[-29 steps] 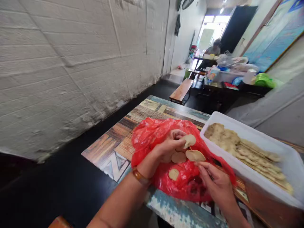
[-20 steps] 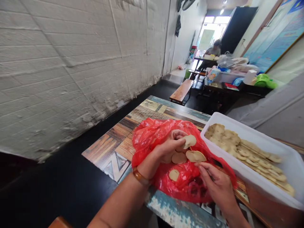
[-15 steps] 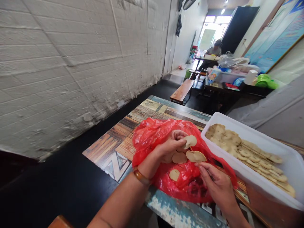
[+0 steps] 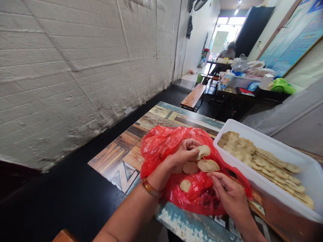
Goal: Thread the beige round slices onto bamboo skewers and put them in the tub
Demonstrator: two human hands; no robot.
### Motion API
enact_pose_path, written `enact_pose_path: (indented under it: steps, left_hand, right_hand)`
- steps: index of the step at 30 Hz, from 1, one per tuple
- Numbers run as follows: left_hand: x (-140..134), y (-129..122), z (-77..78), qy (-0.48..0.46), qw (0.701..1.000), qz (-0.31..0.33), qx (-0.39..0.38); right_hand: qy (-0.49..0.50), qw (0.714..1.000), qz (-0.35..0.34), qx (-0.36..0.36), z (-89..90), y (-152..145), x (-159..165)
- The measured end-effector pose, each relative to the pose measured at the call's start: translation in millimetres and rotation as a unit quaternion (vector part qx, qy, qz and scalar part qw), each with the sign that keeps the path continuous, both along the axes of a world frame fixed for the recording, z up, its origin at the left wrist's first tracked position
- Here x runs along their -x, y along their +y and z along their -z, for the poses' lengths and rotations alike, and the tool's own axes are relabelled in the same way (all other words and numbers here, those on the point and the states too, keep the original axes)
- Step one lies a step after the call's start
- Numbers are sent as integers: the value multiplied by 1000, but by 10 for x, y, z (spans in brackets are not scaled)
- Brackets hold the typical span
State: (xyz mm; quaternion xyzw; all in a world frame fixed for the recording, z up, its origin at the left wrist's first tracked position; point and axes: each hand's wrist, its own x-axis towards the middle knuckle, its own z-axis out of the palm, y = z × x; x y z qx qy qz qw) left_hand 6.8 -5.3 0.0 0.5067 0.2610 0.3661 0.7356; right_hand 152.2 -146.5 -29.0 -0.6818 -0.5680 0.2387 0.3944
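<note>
Left hand [image 4: 188, 149]: thumb and fingers pinch the upper slice [image 4: 204, 152] by its edge, over the bag [image 4: 174, 136].
Right hand [image 4: 229, 191]: fingers close narrowly just below the lower slice [image 4: 208, 165], apparently on a thin stick [image 4: 203, 158]; its lower end is too small to make out.
Slices: the upper one is tilted above the lower, the stick showing between them. One loose slice [image 4: 185, 185] lies on the red plastic; another [image 4: 190, 167] sits beneath the left hand.
Step in hand: threading slices onto the stick, as I judge it.
Next move: seems to call for a steady right grip and a gentle left push, since slices this thin could tear.
Tub [image 4: 308, 174]: white, just beside the bag on the right, with rows of overlapping slices and sticks among them.
Counter [image 4: 126, 137]: patchwork wood print, its near edge worn blue and white; it bears the bag and tub.
Room: long and narrow, with a pale brick-patterned wall [image 4: 75, 84] on the left and a dark floor [image 4: 75, 201]. Beyond are a bench [image 4: 193, 95], a cluttered back counter [image 4: 248, 97] and a seated person [image 4: 224, 55] near the bright doorway.
</note>
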Motion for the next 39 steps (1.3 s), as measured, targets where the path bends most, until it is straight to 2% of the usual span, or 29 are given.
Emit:
enact_pose_path:
  steps: [10,25,33,39]
  left_hand:
    - [17,-34,12,-37,999,7,21]
    - [-26,-62,-5,25,999,-17,-24]
    - [-50,-54,36,33,998,-46,-25]
    - [-50,-64,0,33,998,-47,-40]
  right_hand:
    - [80,996,-3,40,49,2,1]
    - [50,998,-6,35,-24,-17,39]
    - [60,998,-4,33,-44,-10,32]
    - [60,998,-8,31,-34,-10,25]
